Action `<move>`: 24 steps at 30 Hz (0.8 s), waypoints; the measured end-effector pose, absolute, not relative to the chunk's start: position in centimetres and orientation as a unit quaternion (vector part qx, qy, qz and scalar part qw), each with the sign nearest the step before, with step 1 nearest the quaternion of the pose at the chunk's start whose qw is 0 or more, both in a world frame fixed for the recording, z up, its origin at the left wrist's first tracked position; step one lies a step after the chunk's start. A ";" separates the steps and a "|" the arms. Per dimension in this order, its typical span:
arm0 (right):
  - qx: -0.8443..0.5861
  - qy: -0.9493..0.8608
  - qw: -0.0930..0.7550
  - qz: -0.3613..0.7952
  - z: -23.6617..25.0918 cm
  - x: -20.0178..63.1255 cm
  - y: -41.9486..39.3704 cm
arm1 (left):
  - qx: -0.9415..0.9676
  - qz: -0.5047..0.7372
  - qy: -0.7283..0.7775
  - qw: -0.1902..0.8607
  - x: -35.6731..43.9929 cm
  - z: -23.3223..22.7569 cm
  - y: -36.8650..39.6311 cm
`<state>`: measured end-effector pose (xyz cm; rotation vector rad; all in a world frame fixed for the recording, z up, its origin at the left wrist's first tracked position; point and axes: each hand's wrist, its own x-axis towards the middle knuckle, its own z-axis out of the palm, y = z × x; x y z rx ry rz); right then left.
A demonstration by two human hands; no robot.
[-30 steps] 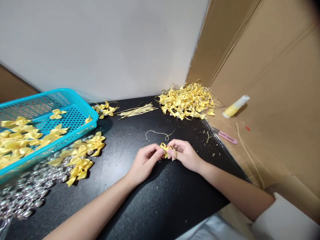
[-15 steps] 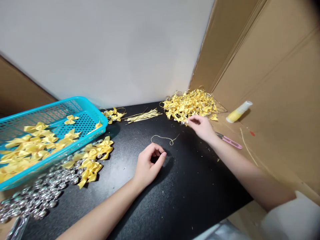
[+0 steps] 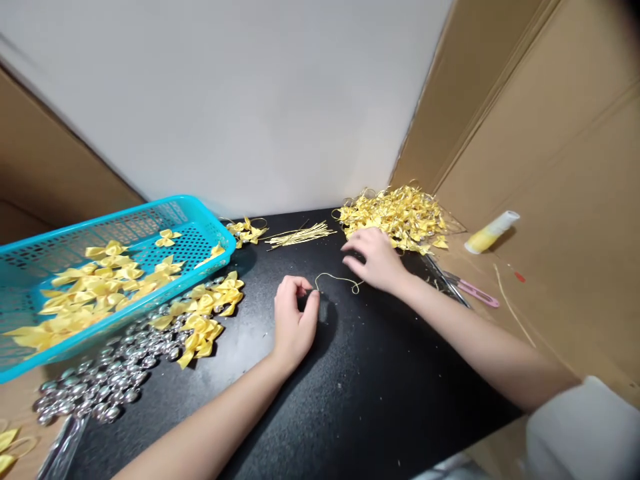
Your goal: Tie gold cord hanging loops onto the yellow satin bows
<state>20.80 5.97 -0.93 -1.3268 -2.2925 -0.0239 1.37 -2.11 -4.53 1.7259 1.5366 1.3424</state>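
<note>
Head view: a thin cord lies on the worktop between the two hands; take it as the clock's centre. At 8 o'clock the left hand is curled, thumb near fingertips; whether it pinches the cord's end, I cannot tell. At 2 o'clock the right hand is loosely spread, holding nothing visible. A brush from either could knot or drag the cord. The pile of bows, between 1 and 2 o'clock, might snag that right hand, since loops stick out. Silver beads towards 8, smooth and loose, could roll if the basket at 9 were bumped.

Counted: one basket, one pink-handled tool at 3, one tube between 2 and 3. Bows, beads and yellow strips towards 11 overlap too much to count.
</note>
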 end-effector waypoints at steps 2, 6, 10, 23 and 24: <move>-0.429 -0.886 0.171 0.039 -1.1 19.2 4.9 | 0.592 0.526 0.555 0.256 1.3 -4.7 -1.9; -0.424 -0.897 0.071 0.102 -0.8 16.3 6.0 | 0.569 0.559 0.539 0.268 1.2 -4.9 -1.8; -0.418 -0.894 0.013 0.159 -0.2 15.0 7.7 | 0.572 0.549 0.537 0.290 1.2 -4.9 -1.9; -0.391 -0.705 0.399 0.436 -0.6 16.7 1.5 | 0.585 0.558 0.413 0.419 1.8 -4.4 -2.4; -0.391 -0.696 0.414 0.438 -1.0 16.6 0.7 | 0.584 0.552 0.394 0.447 1.9 -4.3 -2.4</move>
